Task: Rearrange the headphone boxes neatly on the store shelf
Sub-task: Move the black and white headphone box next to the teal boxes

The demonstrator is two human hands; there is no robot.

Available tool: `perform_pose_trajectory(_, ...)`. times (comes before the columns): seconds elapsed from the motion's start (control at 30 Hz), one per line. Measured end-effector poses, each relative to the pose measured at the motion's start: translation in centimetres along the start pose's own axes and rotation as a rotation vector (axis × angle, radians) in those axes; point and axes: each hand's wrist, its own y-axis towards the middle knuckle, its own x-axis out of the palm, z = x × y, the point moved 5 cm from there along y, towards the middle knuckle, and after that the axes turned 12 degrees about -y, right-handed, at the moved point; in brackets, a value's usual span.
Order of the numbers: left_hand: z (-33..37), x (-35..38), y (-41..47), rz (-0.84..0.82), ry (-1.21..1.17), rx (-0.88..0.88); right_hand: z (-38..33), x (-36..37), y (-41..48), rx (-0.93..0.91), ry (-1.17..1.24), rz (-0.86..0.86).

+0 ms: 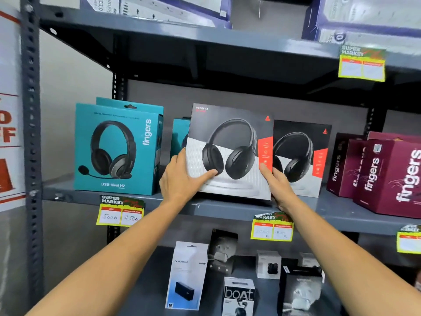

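Note:
A black, white and red headphone box (230, 137) stands slightly tilted at the front of the middle shelf (227, 208). My left hand (182, 176) grips its lower left edge, thumb across the front. My right hand (276, 181) holds its lower right corner. A matching box (303, 156) stands behind it to the right. On the left stands a teal "fingers" headset box (116, 149), with another teal box (180, 135) partly hidden behind the held one. Maroon "fingers" boxes (387, 176) sit at the right.
A grey metal upright (32, 133) runs down the left. Yellow price tags (119, 213) hang off the shelf edges. The lower shelf holds several small boxes, among them a white "boat" box (238, 295). White and purple packages (364, 14) fill the shelf above.

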Motion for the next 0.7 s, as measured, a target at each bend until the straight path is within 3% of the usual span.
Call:
perform_pose_trajectory(0.43, 1.1, 0.2, -0.5, 0.038, -0.042, -0.019, -0.4, -0.8, 0.1, -0.045, 0.042, -0.05)
perform_pose_trajectory(0.7, 8.8, 6.3, -1.8, -0.024, -0.126, 0.013, -1.0, -10.6, -0.3, -0.061, 0.112, -0.009)
